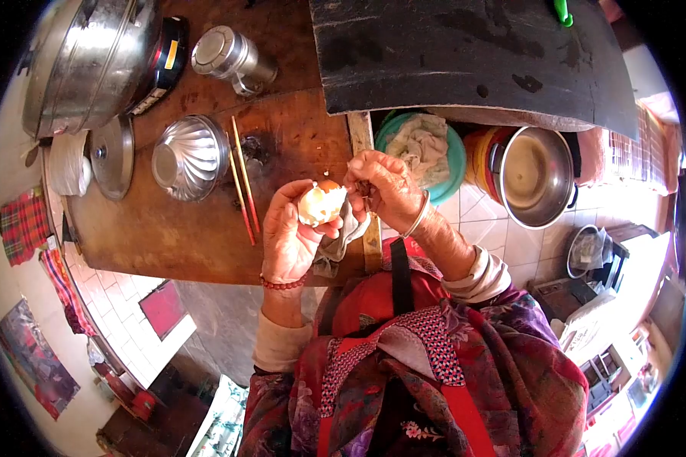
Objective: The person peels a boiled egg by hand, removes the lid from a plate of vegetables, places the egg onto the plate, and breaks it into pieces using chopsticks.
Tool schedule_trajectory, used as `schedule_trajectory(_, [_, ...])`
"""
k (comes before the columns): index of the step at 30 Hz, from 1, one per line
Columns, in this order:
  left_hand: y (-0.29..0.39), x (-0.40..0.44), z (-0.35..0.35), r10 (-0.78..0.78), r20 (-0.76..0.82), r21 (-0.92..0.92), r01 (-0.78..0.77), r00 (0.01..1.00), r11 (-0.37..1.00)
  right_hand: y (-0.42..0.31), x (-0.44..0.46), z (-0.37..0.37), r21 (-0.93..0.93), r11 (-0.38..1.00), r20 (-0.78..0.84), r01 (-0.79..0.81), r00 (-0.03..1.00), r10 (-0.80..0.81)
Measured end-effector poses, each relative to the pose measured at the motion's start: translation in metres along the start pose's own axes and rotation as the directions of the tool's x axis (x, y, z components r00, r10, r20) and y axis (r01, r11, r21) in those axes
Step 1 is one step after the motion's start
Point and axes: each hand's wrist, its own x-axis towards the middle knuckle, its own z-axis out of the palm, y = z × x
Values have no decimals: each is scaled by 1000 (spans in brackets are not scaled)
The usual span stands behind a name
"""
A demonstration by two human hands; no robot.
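My left hand [288,236] is closed around a round, pale, partly peeled food [322,206] with an orange-brown patch on top; I cannot tell its exact kind. Close beside it, my right hand [385,185] pinches with fingers and thumb. Something small and dark shows at those fingertips, too small to name. Below the hands a grey cloth [346,238] lies at the wooden table's [152,244] edge. To the left of my left hand is a pair of chopsticks [245,181], and beyond them a fluted metal bowl [198,158].
A metal lid [113,164], a metal jar [236,61] and a large steamer pot [91,65] stand farther left. A black board [465,57] covers the upper right. Below it are a teal basin [456,148] holding a cloth [421,145] and a wide metal pot [540,175].
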Motion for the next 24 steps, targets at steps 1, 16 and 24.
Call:
schedule_trajectory(1, [0,0,-2,-5,25,-45,6,1000,999,-1,-1,5,-9,1000,-54,-19,998,18])
schedule_trajectory(16, [15,-8,12,37,-67,234,-20,997,972,-16,-11,20,-766,507,284,395,916,-284])
schedule_trajectory(24, [15,-8,9,47,-94,280,-19,994,960,-4,-7,17,-800,135,483,585,760,-434])
